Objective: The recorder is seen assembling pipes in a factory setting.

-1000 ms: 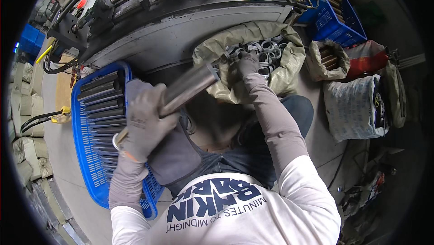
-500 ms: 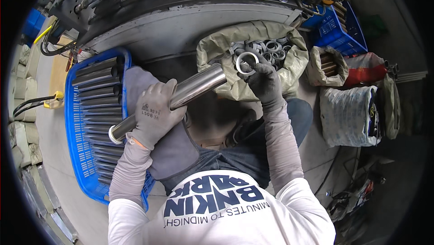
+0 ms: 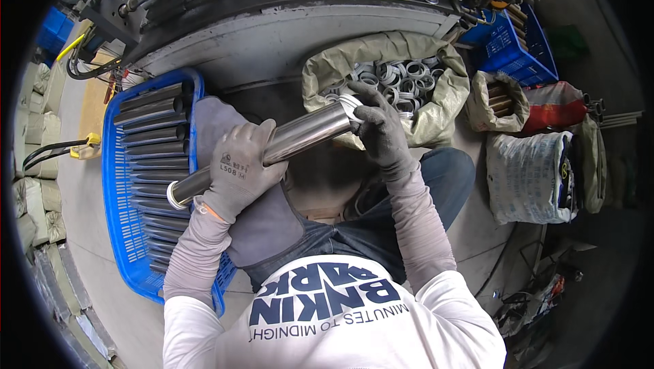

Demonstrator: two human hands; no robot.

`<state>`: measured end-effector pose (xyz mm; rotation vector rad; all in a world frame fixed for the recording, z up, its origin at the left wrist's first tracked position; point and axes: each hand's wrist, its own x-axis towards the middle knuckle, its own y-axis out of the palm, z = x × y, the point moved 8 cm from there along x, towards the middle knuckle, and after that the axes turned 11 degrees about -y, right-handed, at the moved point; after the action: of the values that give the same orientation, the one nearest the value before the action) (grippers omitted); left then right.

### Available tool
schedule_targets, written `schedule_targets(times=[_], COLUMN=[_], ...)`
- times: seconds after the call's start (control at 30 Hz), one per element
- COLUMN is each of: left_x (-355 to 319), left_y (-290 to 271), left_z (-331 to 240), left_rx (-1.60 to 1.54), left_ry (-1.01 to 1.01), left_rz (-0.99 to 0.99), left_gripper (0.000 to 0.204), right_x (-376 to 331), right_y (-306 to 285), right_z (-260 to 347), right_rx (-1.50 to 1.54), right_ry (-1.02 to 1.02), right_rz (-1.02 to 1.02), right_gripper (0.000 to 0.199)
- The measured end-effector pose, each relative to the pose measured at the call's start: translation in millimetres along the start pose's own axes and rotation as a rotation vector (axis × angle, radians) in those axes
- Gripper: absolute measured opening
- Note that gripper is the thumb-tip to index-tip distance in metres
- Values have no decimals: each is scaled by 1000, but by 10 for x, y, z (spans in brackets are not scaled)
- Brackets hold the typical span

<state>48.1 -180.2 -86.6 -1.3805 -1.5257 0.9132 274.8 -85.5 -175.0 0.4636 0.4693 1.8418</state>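
slanting from lower left to upper right, steel tube (image 3: 272, 149) between both grips

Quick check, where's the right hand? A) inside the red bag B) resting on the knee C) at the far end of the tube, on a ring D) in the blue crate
C: the right hand pinches a pale ring at the end of the metal tube, which the left hand grips mid-length.

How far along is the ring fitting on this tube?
Done: a ring already sits on the tube's near end by the left hand. In hand: the right hand presses a grey ring onto the far end. Left: many tubes fill the blue crate, and the sack holds plenty of rings.
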Motion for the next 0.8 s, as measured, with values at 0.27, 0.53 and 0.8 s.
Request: schedule_targets(times=[0.27,0.53,0.8], left_x=[31,18,44], left_y=[11,34,88], left_z=[-23,-28,-11], left_rx=[5,40,63], left_ry=[33,12,50], left_rz=[-7,28,92], left_gripper=[58,62,61], right_x=[77,11,40], right_y=[21,347,451], right_z=[-2,146,241], right_rx=[-620,-823,-931], right_ry=[-424,-488,-565], right_rz=[318,79,129], right_gripper=[51,42,30])
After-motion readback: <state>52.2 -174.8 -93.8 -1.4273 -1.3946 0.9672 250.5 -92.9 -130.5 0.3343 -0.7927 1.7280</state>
